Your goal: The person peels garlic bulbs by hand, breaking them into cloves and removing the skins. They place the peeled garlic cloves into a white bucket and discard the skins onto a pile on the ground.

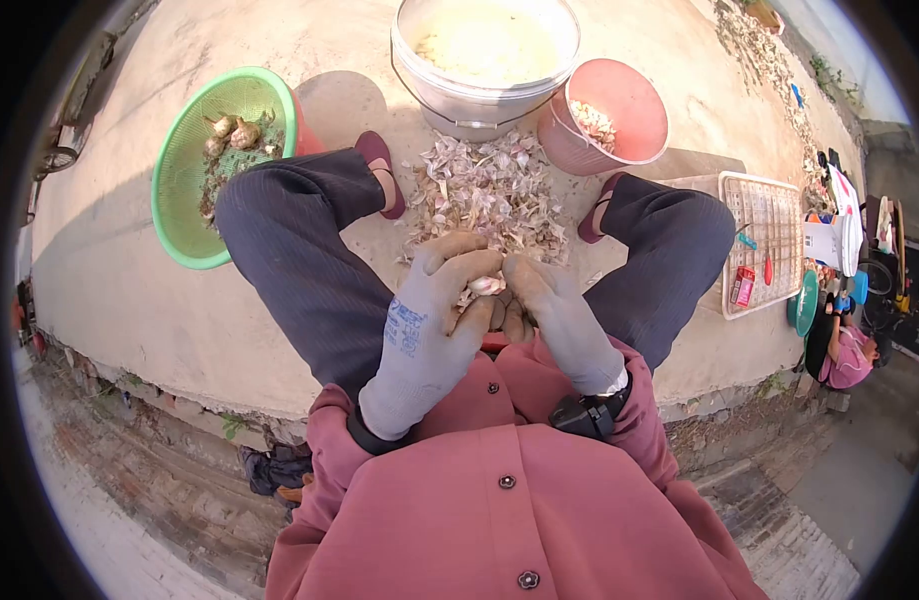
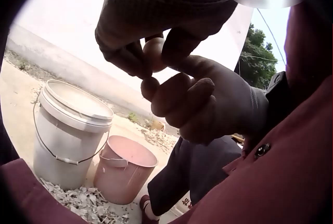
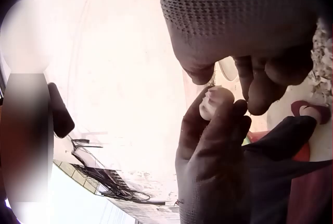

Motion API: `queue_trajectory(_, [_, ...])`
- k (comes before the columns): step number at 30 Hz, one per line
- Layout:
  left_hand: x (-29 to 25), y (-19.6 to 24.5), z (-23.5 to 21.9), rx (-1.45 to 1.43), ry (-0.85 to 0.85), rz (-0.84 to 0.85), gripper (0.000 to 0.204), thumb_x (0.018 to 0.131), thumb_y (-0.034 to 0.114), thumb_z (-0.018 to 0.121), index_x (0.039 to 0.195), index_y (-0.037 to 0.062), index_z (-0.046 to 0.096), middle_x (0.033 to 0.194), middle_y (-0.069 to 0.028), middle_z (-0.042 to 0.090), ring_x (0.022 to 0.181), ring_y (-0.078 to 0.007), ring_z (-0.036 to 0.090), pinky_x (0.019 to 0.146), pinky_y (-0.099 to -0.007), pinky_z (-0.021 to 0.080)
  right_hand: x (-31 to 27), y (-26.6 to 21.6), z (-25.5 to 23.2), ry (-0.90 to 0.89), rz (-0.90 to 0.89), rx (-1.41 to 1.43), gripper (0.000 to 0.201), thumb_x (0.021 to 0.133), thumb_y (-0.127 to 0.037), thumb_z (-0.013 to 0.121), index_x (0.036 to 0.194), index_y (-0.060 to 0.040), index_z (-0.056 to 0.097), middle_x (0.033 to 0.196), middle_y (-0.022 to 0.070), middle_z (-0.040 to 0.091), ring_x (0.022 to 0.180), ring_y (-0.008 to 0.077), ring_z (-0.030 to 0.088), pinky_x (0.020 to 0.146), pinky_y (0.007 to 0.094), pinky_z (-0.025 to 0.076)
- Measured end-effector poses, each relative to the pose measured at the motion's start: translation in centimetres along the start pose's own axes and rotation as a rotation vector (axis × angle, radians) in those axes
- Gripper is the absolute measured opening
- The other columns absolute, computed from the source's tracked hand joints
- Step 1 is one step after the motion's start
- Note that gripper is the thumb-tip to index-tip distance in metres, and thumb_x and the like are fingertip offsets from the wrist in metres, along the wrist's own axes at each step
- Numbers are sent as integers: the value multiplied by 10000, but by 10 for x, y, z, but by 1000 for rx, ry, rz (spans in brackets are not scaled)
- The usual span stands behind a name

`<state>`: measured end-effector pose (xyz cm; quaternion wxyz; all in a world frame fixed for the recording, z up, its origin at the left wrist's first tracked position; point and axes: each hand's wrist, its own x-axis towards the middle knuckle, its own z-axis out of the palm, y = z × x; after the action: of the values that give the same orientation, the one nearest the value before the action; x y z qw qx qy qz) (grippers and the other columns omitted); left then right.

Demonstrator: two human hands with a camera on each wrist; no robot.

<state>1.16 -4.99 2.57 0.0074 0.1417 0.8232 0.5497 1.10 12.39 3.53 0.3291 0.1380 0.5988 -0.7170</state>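
A small whitish piece of garlic (image 1: pixel 486 286) with pinkish streaks is held up between two gloved hands, above the person's lap. My left hand (image 1: pixel 429 300), in a grey glove with blue print, pinches it between thumb and fingers. From the other side, my right hand (image 1: pixel 564 315) grips at the garlic, fingertips right at its top and its other fingers curled. The right wrist view shows the garlic (image 3: pixel 209 104) in the left fingers, close below the right fingertips. In the left wrist view the garlic (image 2: pixel 154 54) is partly covered by fingers.
Garlic skins (image 1: pixel 489 190) lie heaped between the feet. Behind stand a white bucket (image 1: pixel 469 115) and a pink bucket (image 1: pixel 629 110) holding cloves. A green basket (image 1: pixel 169 200) with garlic bulbs is at left, a plastic crate (image 1: pixel 764 215) at right. Another person (image 1: pixel 849 355) sits far right.
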Motion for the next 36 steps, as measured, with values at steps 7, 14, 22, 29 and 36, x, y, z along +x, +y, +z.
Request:
queue_trajectory(7, [-3, -1, -5, 60, -86, -1, 569, 793, -49, 624, 1349, 70, 614, 1272, -168, 570, 1201, -331, 531, 992, -372, 448, 3, 13, 1, 18, -58, 103, 256, 1038, -240, 526, 1129, -15, 606, 818, -14, 598, 686, 41, 547, 598, 192, 431])
queue_trajectory(14, [-5, 10, 0, -331, -6, -290, 459, 888, -34, 594, 1344, 15, 575, 1227, -157, 542, 954, -206, 637, 801, -319, 523, 2, 10, 1, 81, -124, 87, 275, 990, -160, 594, 1202, 16, 596, 947, 40, 671, 786, 64, 610, 704, 226, 503])
queue_trajectory(22, [-14, -13, 13, -154, 25, -500, 346, 944, 91, 616, 1268, -26, 645, 1040, -98, 722, 903, -122, 660, 805, -271, 528, 2, 20, 9, 247, -393, -604, 347, 885, -136, 652, 1214, -29, 627, 998, 157, 680, 884, 284, 679, 789, 370, 530])
queue_trajectory(29, [-12, -20, 19, -135, 14, -505, 291, 936, 119, 651, 1186, -25, 694, 1003, -122, 730, 880, -111, 671, 776, -273, 536, 13, 33, 6, 236, -270, -536, 242, 873, -152, 661, 1075, -25, 628, 936, 142, 681, 795, 266, 673, 717, 358, 530])
queue_trajectory(36, [-11, -23, 20, -402, 42, -656, 223, 962, 115, 632, 1138, -17, 665, 921, -45, 696, 788, -78, 623, 697, -244, 516, 16, 37, 5, 255, -299, -527, 228, 859, -124, 676, 1054, -27, 610, 845, 100, 672, 702, 156, 652, 630, 322, 509])
